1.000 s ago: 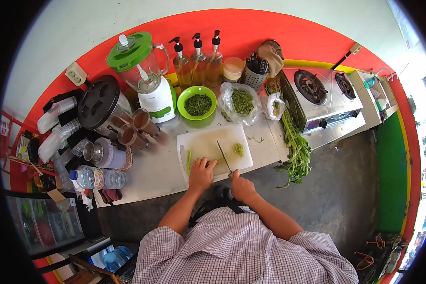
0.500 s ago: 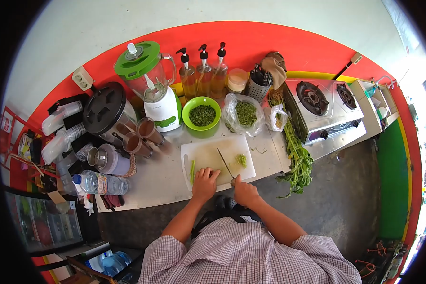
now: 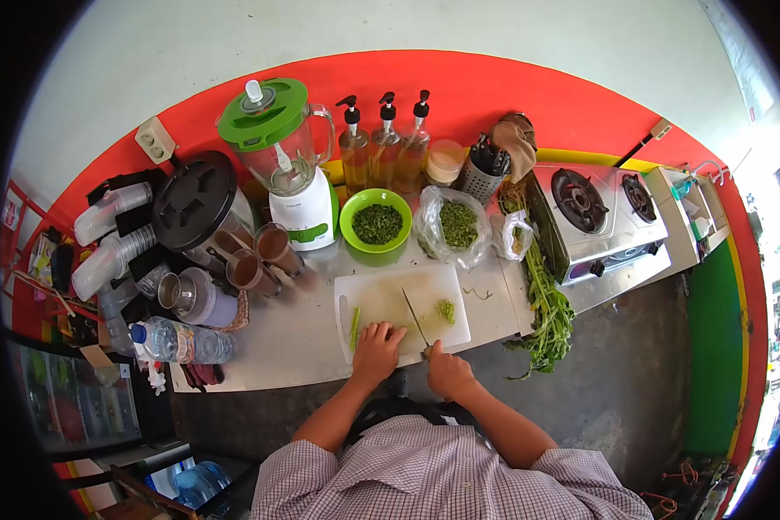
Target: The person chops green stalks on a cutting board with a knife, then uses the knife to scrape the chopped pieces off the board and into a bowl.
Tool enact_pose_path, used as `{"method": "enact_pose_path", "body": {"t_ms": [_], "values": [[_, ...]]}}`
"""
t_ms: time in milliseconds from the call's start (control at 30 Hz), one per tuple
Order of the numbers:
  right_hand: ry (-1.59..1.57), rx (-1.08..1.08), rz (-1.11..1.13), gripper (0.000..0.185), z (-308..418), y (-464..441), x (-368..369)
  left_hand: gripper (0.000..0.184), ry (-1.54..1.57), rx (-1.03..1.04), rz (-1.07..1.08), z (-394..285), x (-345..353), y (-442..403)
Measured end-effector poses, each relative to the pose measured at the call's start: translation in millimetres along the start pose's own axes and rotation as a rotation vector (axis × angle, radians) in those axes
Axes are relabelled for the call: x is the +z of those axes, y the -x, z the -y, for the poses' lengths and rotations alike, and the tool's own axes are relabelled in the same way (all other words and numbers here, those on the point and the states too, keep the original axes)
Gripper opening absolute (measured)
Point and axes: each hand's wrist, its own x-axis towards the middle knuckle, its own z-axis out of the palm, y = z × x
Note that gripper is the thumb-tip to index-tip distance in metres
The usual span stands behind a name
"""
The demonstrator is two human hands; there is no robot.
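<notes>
The right hand [image 3: 451, 374] clamps one knife [image 3: 413, 315] over the cutting board [image 3: 381, 284]; I cannot tell whether the left hand [image 3: 377, 355] grips anything. Three pump bottles [image 3: 384, 154] stand at twelve o'clock; blender [image 3: 302, 208] at eleven, lettering unreadable.

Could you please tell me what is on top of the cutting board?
Chopped greens and some stalk, with the knife extending over the board. Whatever lies beneath the left hand is covered.

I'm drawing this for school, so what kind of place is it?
Probably a kitchen, maybe a food stall's: there's a stove, a blender and a cutting board with chopped greens.
</notes>
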Motion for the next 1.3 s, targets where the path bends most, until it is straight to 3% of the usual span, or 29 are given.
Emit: {"method": "enact_pose_path", "body": {"t_ms": [267, 500, 667, 867, 1067, 1300], "values": [[0.018, 0.016, -0.007, 0.063, -7.6, 8.4, 35.0, 0.036, -0.021, 0.025, 0.001, 0.7, -1.7, -1.3], [-0.025, -0.030, 0.025, 0.054, -6.0, 6.3, -7.9, 0.034, -0.048, 0.012, 0.003, 1.1, 1.6, -1.5], [-0.062, -0.024, -0.008, 0.051, -12.4, 2.4, 26.0, 0.036, -0.048, 0.019, -0.007, 3.3, 1.9, -0.2], [-0.051, -0.045, 0.016, 0.054, -9.6, -3.7, -5.4, 0.036, -0.020, 0.030, 0.002, 1.7, -0.6, -0.4], [0.003, -0.035, -0.020, 0.053, -5.3, -2.4, 25.7, 0.035, -0.018, 0.005, -0.007, 1.6, 4.0, -0.9], [0.031, -0.113, -0.018, 0.058, -2.4, -0.8, -1.8, 0.034, -0.055, 0.023, -0.034, 1.5, 3.9, -1.3]]}}
